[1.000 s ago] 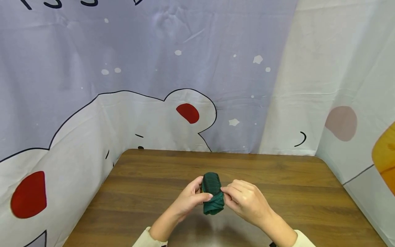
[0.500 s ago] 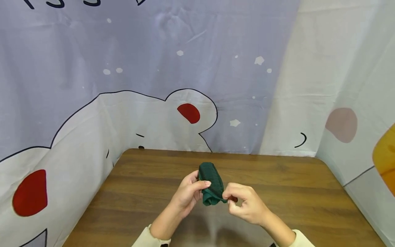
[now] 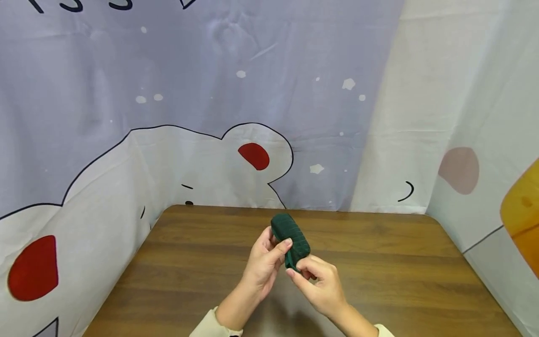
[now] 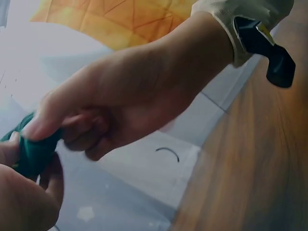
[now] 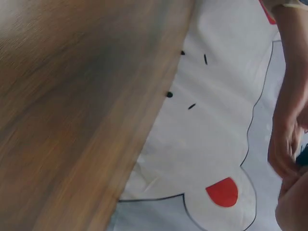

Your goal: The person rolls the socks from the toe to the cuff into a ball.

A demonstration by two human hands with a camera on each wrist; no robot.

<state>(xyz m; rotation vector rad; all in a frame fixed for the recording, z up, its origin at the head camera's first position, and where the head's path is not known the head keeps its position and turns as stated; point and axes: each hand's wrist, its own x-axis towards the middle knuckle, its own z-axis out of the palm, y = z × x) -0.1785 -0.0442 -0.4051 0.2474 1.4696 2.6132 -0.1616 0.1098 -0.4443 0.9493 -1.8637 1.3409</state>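
A dark green roll of ribbed or lined cloth (image 3: 290,231) is held up over the table, tilted with its far end to the left. My left hand (image 3: 263,264) grips its left side, the thumb lying across the front and the fingers behind. At the lower end, my right hand (image 3: 317,283) pinches the cloth's edge between thumb and index finger. The left wrist view shows the green roll (image 4: 36,156) between both hands, partly covered by fingers. Only a sliver of the green cloth (image 5: 303,158) appears at the right wrist view's edge.
A brown wood-grain table (image 3: 400,262) with rounded far corners lies below the hands. Behind it hangs a printed curtain (image 3: 202,154) with a white cartoon shape, lilac ground and red patches. A black strap device (image 4: 267,50) sits at the right sleeve's cuff.
The roll has risen a little and turned, its far end tipping away. The right hand has gone from the roll's right side to its lower end, bringing a pulled-out edge in with it.
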